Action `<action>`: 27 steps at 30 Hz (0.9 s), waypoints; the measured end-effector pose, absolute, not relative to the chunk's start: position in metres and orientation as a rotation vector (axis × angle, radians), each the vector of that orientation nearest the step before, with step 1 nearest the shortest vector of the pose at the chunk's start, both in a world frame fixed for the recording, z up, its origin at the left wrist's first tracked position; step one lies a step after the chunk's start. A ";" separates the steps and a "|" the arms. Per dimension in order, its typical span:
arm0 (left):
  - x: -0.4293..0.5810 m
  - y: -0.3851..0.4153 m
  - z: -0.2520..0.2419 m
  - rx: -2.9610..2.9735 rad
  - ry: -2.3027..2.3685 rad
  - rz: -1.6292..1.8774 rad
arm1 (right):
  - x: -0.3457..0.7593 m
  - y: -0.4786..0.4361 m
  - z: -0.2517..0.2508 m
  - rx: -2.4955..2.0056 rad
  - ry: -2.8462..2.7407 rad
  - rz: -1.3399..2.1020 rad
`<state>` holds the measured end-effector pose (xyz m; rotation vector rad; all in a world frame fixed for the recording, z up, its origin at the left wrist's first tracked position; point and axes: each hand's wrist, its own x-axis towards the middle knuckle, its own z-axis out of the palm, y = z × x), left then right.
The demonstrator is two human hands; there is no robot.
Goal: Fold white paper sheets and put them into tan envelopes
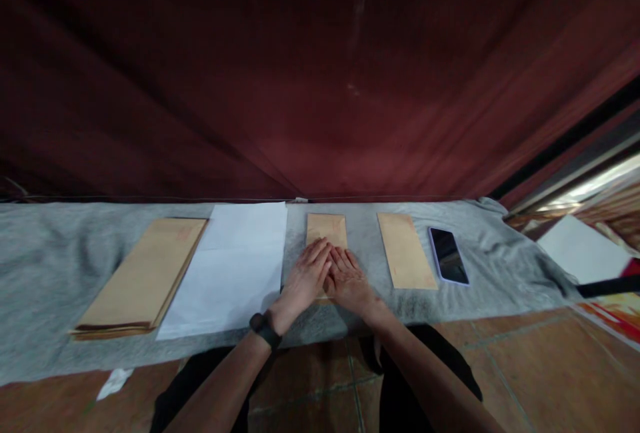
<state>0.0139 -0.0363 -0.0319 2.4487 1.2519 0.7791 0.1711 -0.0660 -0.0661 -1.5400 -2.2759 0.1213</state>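
A brown paper envelope [326, 223] lies flat on the grey cloth in front of me, its lower half largely covered by my hands. My left hand [307, 269], with a dark band on the wrist, rests flat on it with fingers stretched out. Beside it, my right hand [347, 281] also presses down flat, the fingers of both hands meeting and partly overlapping. A single brown envelope [406, 249] lies to the right. On the left are a sheaf of white paper [227, 266] and a stack of larger brown envelopes [135, 276].
A phone [449, 256] lies right of the single envelope. The grey cloth [510, 266] covers the narrow surface, backed by a dark red upright panel [310, 86]. A white scrap [115, 383] lies on the tiled floor [535, 359]. A white board [583, 246] stands at far right.
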 end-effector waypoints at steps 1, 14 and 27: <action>0.015 -0.034 -0.038 2.458 1.261 0.776 | 0.171 -0.066 -0.067 -1.531 -2.282 0.125; 0.035 0.098 -0.043 2.677 1.117 0.310 | 0.172 -0.063 -0.060 -1.524 -2.233 0.229; 0.037 0.075 -0.058 2.758 0.949 0.227 | 0.203 -0.035 -0.029 -1.563 -1.896 0.702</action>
